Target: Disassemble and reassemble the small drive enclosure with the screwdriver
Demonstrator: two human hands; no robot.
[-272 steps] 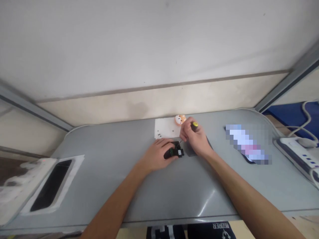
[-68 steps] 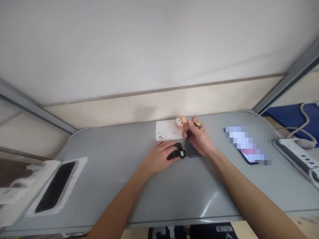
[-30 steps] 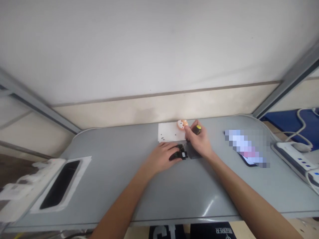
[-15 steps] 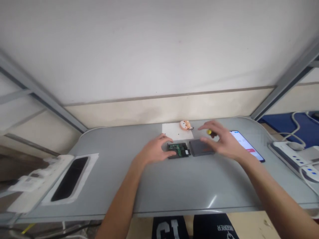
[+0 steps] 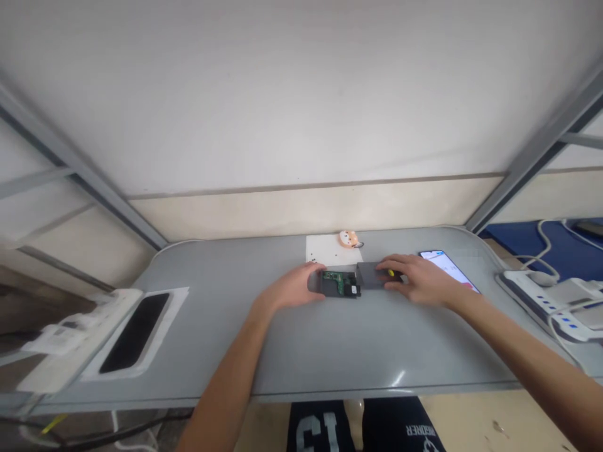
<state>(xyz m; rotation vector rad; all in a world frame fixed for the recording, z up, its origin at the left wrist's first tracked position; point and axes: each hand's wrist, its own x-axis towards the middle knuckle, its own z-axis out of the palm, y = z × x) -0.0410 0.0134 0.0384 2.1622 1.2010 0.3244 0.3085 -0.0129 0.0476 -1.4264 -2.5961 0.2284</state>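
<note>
My left hand (image 5: 298, 285) has its thumb and fingers at the left end of an open black case with a green circuit board (image 5: 340, 284) in it, on the grey table. Just right of it lies a dark grey box-shaped cover (image 5: 368, 276). Over that cover's right end comes my right hand (image 5: 417, 279), thumb and forefinger at its near and far edges. Between these fingers shows a small dark object with a yellow end (image 5: 391, 273); the rest of it is hidden by the hand.
Behind the case, a white sheet (image 5: 325, 247) bears several tiny dark bits and an orange-and-white animal-faced trinket (image 5: 348, 239). A lit phone (image 5: 447, 267) lies beyond my right wrist. Power strips (image 5: 549, 307) with cables stand at right and left. A black phone-like slab (image 5: 136, 333) lies on white paper.
My right hand has come down onto the grey cover, the yellow-ended object moving with it. My left hand has closed in at the case's left end. The view has shifted slightly.
</note>
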